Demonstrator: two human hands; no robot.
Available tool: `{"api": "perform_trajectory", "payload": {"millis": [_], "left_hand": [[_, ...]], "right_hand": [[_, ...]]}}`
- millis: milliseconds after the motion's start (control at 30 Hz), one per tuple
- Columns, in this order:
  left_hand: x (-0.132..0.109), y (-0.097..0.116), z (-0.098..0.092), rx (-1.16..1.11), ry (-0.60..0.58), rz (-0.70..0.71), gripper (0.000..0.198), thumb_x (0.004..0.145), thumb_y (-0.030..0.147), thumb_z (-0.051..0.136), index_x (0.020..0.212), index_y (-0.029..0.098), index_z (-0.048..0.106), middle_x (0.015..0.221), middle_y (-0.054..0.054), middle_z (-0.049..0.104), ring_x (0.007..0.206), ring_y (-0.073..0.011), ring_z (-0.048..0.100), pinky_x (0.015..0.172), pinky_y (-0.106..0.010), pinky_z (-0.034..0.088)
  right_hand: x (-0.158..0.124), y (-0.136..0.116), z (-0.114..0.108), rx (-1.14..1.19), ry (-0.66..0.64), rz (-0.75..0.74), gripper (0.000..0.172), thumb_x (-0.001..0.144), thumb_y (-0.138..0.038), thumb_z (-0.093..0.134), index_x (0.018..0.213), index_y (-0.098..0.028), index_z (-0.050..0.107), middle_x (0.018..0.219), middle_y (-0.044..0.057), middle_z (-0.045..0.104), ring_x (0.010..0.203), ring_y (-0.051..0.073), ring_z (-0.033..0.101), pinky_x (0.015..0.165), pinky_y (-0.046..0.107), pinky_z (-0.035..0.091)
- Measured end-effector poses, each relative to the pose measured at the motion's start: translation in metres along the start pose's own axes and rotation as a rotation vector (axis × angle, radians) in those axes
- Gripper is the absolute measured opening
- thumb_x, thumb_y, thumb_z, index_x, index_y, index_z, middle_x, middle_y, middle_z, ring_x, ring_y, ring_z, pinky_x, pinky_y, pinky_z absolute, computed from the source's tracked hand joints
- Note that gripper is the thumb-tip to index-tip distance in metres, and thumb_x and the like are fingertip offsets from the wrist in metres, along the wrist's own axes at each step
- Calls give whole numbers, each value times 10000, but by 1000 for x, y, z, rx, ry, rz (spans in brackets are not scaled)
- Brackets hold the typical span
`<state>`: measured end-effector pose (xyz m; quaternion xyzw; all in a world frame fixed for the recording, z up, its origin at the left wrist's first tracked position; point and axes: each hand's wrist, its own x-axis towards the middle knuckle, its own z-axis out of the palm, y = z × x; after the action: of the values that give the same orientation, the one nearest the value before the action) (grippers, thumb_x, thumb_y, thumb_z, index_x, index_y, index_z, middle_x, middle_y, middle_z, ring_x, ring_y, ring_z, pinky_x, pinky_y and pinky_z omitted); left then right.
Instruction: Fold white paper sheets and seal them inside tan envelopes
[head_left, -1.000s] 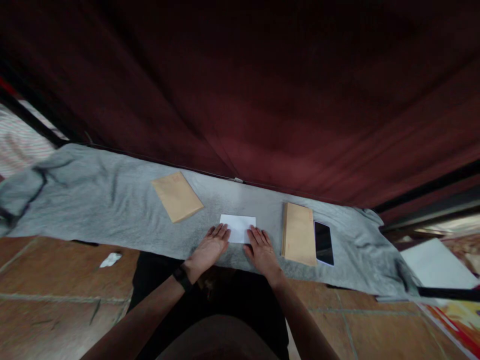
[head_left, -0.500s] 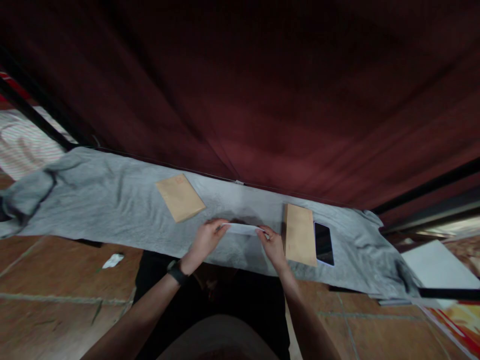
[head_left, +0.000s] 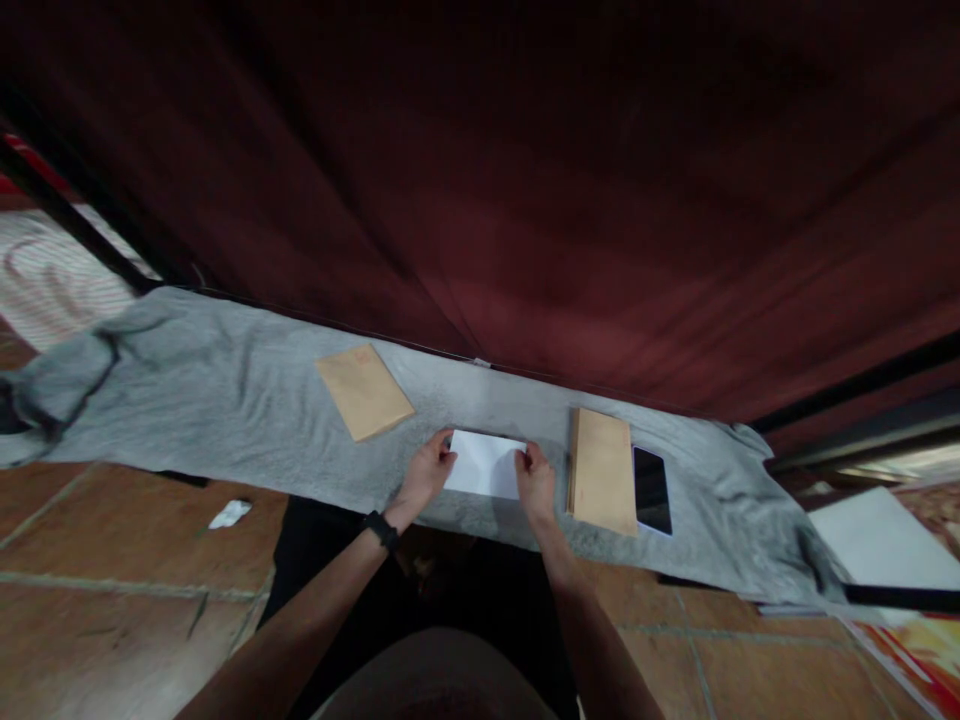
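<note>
A white sheet of paper (head_left: 486,466), shaped as a wide rectangle, is held flat-on toward me over the grey cloth (head_left: 259,400). My left hand (head_left: 430,468) pinches its left edge near the top, thumb in front. At the right edge, my right hand (head_left: 535,482) grips it the same way. The fingers behind the paper are partly hidden. To the left lies a brown envelope (head_left: 366,392). Just right of my right hand is a stack of brown envelopes (head_left: 604,470), with a dark-screened phone (head_left: 651,490) beside it.
The grey cloth covers a long narrow surface backed by a dark red curtain (head_left: 495,250). Dark bars (head_left: 862,388) slant at both sides. A white crumpled scrap (head_left: 229,514) lies on the tiled floor (head_left: 112,640). A white board-like panel (head_left: 885,540) is at the far right.
The paper has tilted from nearly edge-on to showing its broad white face. Both hands turned with it, keeping hold, and the left wrist shifted slightly right. The envelopes and phone stayed in place.
</note>
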<state>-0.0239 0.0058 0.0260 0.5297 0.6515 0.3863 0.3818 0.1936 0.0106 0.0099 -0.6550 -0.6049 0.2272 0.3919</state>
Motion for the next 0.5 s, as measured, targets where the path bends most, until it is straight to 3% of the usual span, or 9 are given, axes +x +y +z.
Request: {"api": "perform_trajectory", "payload": {"millis": [67,167,233,300,433,500], "left_hand": [[3,0,1,46,10,6,475,791,110,596,1257,199,617,701,34,636,660,-162,604,702,-286,476],[5,1,3,90,10,12,507,817,99,587,1316,186,595,747,13,659,687,-168,620,737,-296,489],[6,1,5,107,11,10,511,833,96,577,1338,170,583,780,-5,673,699,-168,628,744,-297,499],[6,0,7,115,8,1,508,845,100,570,1349,163,577,814,-18,685,691,-163,631,717,-290,512],[4,-4,10,116,-2,-29,505,871,131,549,1375,159,543,848,-21,692,605,-142,618,574,-258,519],[2,-5,9,124,3,-29,476,878,140,546,1353,156,554,850,-20,687,621,-144,627,581,-262,537]], "right_hand": [[-4,-3,2,-78,40,-70,411,954,-325,419,1277,-141,596,1151,158,671,1032,249,624,899,393,498],[-12,-10,9,-289,68,-287,479,992,-278,399,1443,-130,468,1500,195,457,1388,282,411,1102,495,393],[-18,-15,17,-384,-18,-425,477,1018,-273,386,1473,-142,446,1573,164,387,1454,272,335,1150,499,350],[-25,-19,26,-421,-136,-493,468,1034,-288,389,1477,-152,457,1575,142,404,1461,257,346,1170,472,337],[-34,-21,38,-472,-225,-473,463,1043,-304,413,1478,-161,475,1551,141,452,1447,265,389,1190,488,301],[-36,-21,39,-492,-239,-465,469,1045,-302,411,1492,-170,460,1555,136,448,1451,269,386,1191,506,292]]}}
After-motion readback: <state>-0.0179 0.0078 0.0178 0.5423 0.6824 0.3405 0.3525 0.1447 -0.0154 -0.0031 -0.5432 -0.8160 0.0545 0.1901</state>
